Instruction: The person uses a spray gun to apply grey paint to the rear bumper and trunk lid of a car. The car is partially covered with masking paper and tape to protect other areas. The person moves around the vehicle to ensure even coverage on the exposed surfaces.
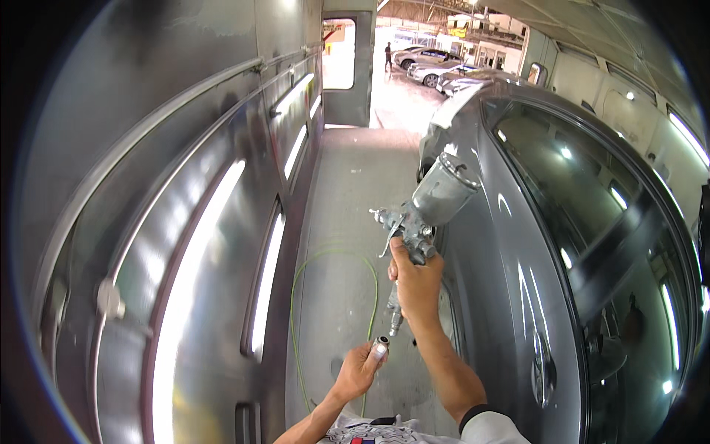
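Observation:
My right hand [419, 285] is closed around the grip of a metal spray gun [411, 222], held out in front of me. A silvery paint cup [446, 189] is fixed to the gun and tilts up to the right. At the bottom of the grip an air inlet fitting [396, 323] points down. Just below and left of it, my left hand [356, 372] pinches a metal hose coupler [381, 342], its round mouth facing up. A small gap separates coupler and inlet. The thin green air hose [296, 325] loops over the floor towards my body.
A dark grey car [503, 244] stands close along my right, its door handle [543, 370] near my elbow. The metal booth wall [222, 274] with light tubes runs along my left. Past the open doorway are parked cars [425, 58] and a person [388, 55].

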A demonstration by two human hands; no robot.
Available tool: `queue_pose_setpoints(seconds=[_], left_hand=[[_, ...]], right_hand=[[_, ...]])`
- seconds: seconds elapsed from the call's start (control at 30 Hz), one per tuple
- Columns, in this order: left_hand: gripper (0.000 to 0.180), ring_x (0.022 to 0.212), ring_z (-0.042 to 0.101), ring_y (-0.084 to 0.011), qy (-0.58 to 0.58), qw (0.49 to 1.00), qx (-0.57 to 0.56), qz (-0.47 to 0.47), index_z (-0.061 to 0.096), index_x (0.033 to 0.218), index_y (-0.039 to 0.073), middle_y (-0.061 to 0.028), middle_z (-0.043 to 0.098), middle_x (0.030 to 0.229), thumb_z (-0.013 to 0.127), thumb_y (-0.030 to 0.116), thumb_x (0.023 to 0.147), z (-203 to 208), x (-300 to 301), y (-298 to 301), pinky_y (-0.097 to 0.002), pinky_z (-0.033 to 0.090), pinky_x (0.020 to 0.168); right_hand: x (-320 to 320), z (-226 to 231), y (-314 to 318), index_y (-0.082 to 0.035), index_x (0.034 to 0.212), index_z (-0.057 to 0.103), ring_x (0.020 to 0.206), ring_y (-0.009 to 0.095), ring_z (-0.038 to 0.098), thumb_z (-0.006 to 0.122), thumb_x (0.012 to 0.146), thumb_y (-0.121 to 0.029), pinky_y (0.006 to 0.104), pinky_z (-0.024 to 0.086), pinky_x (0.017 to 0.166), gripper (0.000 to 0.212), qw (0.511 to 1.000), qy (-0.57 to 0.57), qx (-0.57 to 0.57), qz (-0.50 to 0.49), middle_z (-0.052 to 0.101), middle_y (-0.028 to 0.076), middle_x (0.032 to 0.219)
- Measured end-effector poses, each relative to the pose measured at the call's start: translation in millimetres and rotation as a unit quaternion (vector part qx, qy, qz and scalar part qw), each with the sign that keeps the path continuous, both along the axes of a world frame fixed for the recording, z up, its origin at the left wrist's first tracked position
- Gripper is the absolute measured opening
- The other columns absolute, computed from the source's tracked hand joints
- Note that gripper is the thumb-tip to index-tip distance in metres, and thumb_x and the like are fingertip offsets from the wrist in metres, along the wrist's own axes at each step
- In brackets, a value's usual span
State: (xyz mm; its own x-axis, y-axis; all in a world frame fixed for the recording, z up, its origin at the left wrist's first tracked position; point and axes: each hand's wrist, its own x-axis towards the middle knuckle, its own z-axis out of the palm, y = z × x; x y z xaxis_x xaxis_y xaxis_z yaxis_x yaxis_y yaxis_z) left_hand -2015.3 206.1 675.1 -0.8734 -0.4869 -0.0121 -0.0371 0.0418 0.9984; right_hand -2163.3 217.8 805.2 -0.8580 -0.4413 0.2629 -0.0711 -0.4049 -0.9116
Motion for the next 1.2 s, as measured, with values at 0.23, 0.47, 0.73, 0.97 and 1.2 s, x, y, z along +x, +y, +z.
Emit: queue_pose_setpoints(seconds=[0.23,0.47,0.73,0.97,1.2], left_hand=[[0.055,0.048,0.032,-0.0044,0.008,0.995,0.102,0.002,0.054,0.079,0.006,0.0047,0.040,0.057,0.035,0.053,0.100,48.5,-139.2,-191.6,-0.0224,0.024,0.043],[0.063,0.045,0.030,-0.0050,0.007,0.997,0.078,0.025,0.052,0.076,0.005,0.0043,0.038,0.054,0.033,0.061,0.097,19.9,-318.3,-376.4,-0.0232,0.024,0.042],[0.054,0.048,0.034,-0.0057,-0.013,0.994,0.107,0.026,0.053,0.073,0.006,0.0041,0.041,0.057,0.039,0.050,0.100,47.1,-546.0,-578.3,-0.0235,0.027,0.043],[0.066,0.045,0.035,-0.0063,-0.008,0.995,0.097,0.022,0.055,0.075,0.005,0.0032,0.043,0.054,0.037,0.065,0.094,65.3,-719.6,-724.5,-0.0246,0.027,0.041],[0.050,0.051,0.042,-0.0088,0.025,0.993,0.092,-0.069,0.058,0.089,0.003,-0.0002,0.049,0.060,0.052,0.053,0.094,20.8,-904.1,-915.3,-0.0250,0.033,0.046]], right_hand=[[-133.6,11.4,-216.4,-0.002,0.084,0.054,0.053,0.003,0.041,0.060,0.094,-0.014,0.0239,0.034,0.048,0.017,0.998,0.014,0.049,-0.023,0.048,-0.004,0.061],[-314.2,-26.6,-399.4,-0.003,0.089,0.057,0.048,0.004,0.042,0.061,0.093,-0.012,0.0214,0.035,0.044,0.011,0.997,0.028,0.000,-0.069,0.049,-0.003,0.060],[-528.6,-6.2,-594.7,-0.004,0.085,0.055,0.048,0.003,0.042,0.061,0.093,-0.013,0.0220,0.033,0.044,0.013,0.993,0.078,0.034,-0.084,0.049,-0.004,0.059],[-692.8,14.7,-741.0,-0.003,0.085,0.057,0.049,0.004,0.043,0.061,0.092,-0.011,0.0229,0.034,0.045,0.011,0.983,0.132,0.048,-0.122,0.050,-0.004,0.060],[-879.2,-11.0,-909.7,-0.002,0.083,0.057,0.050,0.005,0.044,0.061,0.092,-0.011,0.0248,0.035,0.046,0.014,0.980,0.101,0.050,-0.161,0.050,-0.003,0.058]])
